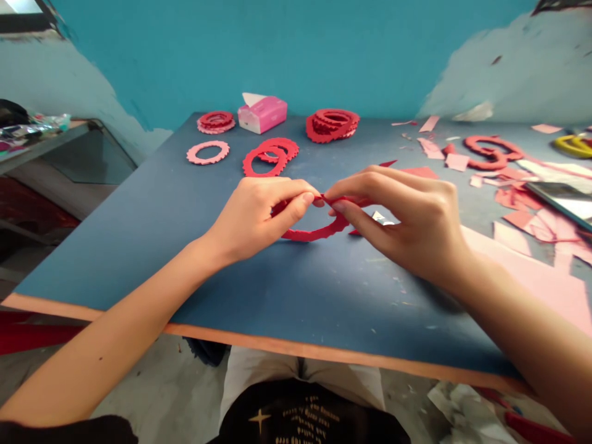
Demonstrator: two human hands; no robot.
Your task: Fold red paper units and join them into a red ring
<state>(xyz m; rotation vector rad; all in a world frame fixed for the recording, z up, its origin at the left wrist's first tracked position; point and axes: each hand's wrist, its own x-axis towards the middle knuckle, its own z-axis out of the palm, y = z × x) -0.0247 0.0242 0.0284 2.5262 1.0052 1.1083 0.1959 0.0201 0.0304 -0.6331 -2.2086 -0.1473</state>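
Note:
My left hand [261, 216] and my right hand [393, 222] both pinch the top of a red scalloped paper ring [314, 234] between thumb and fingers, their fingertips almost meeting. The ring's lower arc hangs just above the blue tabletop [222, 277], and my fingers hide part of it. Beyond my hands lie a pink scalloped ring [208, 153] and a pair of overlapping red rings [271, 156]. A small silvery scrap [383, 218] lies under my right hand.
Stacks of rings [332, 126] and a pink tissue box [262, 113] stand at the table's far side. Pink and red paper scraps [522, 213] cover the right side, with a yellow ring [573, 146] beyond. The table's orange front edge [277, 342] runs before my lap.

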